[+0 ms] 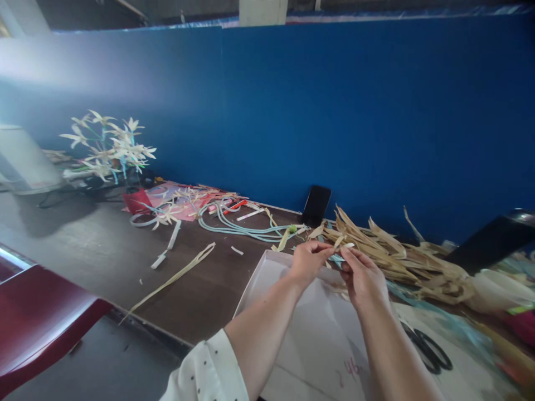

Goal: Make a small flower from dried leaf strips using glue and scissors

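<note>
Above a shallow white box lid (257, 278), my left hand (310, 260) and my right hand (364, 273) meet with fingertips nearly together. Between them is a small piece of dried corn husk (339, 241), pinched by both hands. A small white bit (349, 245) shows at my right fingertips; whether it belongs to the same piece I cannot tell. Just beyond my right hand lies a heap of dried corn husks (376, 245). Pale blue cords (234, 225) lie looped on the table to the left of my hands.
A black phone (316, 205) leans against the blue partition (355, 111). Black-handled scissors (430, 351) lie at right, near a white cup (501, 287). Husk flowers (121, 145) stand at far left. A husk strip (175, 277) crosses the dark table (200, 301); a red chair (42, 317) is at left.
</note>
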A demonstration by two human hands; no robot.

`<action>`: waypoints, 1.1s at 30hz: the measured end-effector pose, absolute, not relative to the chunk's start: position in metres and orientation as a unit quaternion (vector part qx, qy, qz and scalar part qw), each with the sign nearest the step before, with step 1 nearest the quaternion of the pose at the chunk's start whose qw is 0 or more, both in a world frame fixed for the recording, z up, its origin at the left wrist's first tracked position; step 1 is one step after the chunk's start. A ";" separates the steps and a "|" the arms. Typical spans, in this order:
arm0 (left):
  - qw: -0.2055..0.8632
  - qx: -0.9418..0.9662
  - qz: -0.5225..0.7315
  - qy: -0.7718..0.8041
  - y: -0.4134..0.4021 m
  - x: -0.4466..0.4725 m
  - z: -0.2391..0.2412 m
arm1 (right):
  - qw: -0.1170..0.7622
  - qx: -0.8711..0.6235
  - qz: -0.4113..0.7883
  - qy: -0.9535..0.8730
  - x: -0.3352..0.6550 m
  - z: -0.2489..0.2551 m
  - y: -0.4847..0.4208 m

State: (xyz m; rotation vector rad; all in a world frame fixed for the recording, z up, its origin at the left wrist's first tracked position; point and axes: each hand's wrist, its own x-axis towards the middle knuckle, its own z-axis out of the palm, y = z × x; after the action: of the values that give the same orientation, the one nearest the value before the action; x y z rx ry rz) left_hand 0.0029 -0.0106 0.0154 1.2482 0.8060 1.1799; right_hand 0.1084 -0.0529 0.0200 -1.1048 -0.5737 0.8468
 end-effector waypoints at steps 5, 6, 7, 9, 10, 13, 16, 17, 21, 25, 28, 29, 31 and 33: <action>0.559 0.555 0.506 0.352 -0.010 0.004 0.014 | 0.730 -0.510 0.373 -0.259 0.108 0.020 -0.053; 0.555 0.558 0.507 0.352 -0.010 0.004 0.013 | 0.731 -0.508 0.373 -0.260 0.108 0.020 -0.054; 0.552 0.559 0.509 0.351 -0.010 0.004 0.014 | 0.732 -0.507 0.373 -0.261 0.108 0.020 -0.054; 0.548 0.564 0.510 0.349 -0.011 0.004 0.014 | 0.732 -0.507 0.371 -0.262 0.108 0.021 -0.054; 0.545 0.568 0.510 0.348 -0.011 0.004 0.014 | 0.731 -0.510 0.369 -0.263 0.107 0.021 -0.054; 0.526 0.586 0.510 0.346 -0.012 0.003 0.014 | 0.731 -0.514 0.363 -0.264 0.107 0.021 -0.053; 0.504 0.605 0.509 0.348 -0.012 0.004 0.012 | 0.734 -0.510 0.358 -0.269 0.107 0.020 -0.053; 0.499 0.608 0.508 0.351 -0.012 0.005 0.011 | 0.734 -0.509 0.358 -0.271 0.107 0.020 -0.053; 0.492 0.603 0.509 0.367 -0.012 0.005 0.011 | 0.730 -0.511 0.366 -0.268 0.107 0.020 -0.054; 0.501 0.593 0.508 0.374 -0.013 0.005 0.015 | 0.729 -0.512 0.368 -0.267 0.107 0.020 -0.054; 0.507 0.588 0.506 0.376 -0.013 0.005 0.015 | 0.726 -0.515 0.364 -0.273 0.107 0.020 -0.054; 0.508 0.588 0.505 0.375 -0.013 0.005 0.015 | 0.726 -0.516 0.362 -0.275 0.107 0.020 -0.054; 0.512 0.587 0.505 0.373 -0.013 0.005 0.014 | 0.725 -0.516 0.358 -0.281 0.108 0.019 -0.053; 0.519 0.585 0.502 0.369 -0.012 0.006 0.013 | 0.727 -0.514 0.355 -0.283 0.109 0.018 -0.053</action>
State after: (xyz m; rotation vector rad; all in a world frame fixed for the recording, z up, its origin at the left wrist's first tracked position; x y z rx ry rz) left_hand 0.0056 -0.0121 0.0127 1.4033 0.8856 1.2053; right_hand 0.1087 -0.0530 0.0176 -1.1338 -0.6240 0.7827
